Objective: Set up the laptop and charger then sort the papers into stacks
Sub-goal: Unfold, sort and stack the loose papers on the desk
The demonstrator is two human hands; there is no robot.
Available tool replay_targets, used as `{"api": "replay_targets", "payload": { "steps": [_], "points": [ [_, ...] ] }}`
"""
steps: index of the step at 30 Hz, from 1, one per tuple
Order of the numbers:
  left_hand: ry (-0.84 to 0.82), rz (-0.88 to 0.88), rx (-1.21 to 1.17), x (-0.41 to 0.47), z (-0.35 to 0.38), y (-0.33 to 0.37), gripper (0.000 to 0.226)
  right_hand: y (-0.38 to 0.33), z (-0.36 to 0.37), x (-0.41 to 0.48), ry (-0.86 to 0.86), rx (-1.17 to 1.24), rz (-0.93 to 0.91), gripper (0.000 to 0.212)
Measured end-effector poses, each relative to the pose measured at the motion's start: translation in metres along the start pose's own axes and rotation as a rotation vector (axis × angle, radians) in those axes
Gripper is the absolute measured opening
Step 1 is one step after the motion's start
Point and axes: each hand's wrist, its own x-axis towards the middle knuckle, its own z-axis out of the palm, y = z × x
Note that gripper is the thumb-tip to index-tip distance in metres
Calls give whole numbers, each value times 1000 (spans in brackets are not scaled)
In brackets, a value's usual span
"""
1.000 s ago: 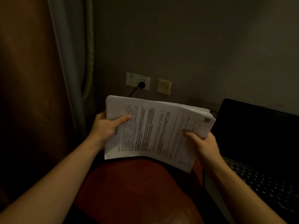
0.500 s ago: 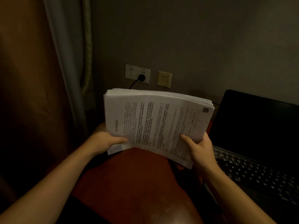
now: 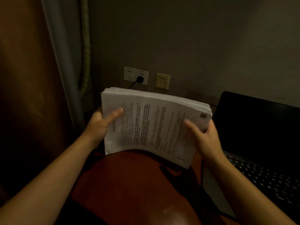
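Grip: left hand (image 3: 99, 125) and right hand (image 3: 206, 138) each pinch one end of the paper stack (image 3: 154, 124), thumbs on top, over the red-brown surface (image 3: 129, 184), beside the open laptop (image 3: 259, 127). Risk: the stack bows, and a slackened thumb could let sheets slide and scatter.

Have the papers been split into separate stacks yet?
No, the papers form one thick stack, gripped at its sides by the left hand and the right hand.

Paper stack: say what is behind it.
Behind it: a white wall socket with a black plug, and a beige wall plate. The cable drops behind the paper stack, its lower run covered.
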Motion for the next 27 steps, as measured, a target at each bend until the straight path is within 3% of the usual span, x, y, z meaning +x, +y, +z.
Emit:
{"api": "replay_targets", "payload": {
  "steps": [2, 5, 12, 27],
  "points": [
    [78, 35, -78, 4, 8, 27, 44, -26, 7, 8, 108, 19, 53, 38],
    [198, 2, -37, 14, 19, 54, 36, -47, 18, 23, 228, 30, 179, 40],
    [303, 33, 2, 27, 28, 50, 21, -56, 26, 38, 318, 1, 283, 25],
    [270, 77, -16, 20, 22, 36, 29, -55, 25, 44, 361, -57, 303, 30]
  ]
}}
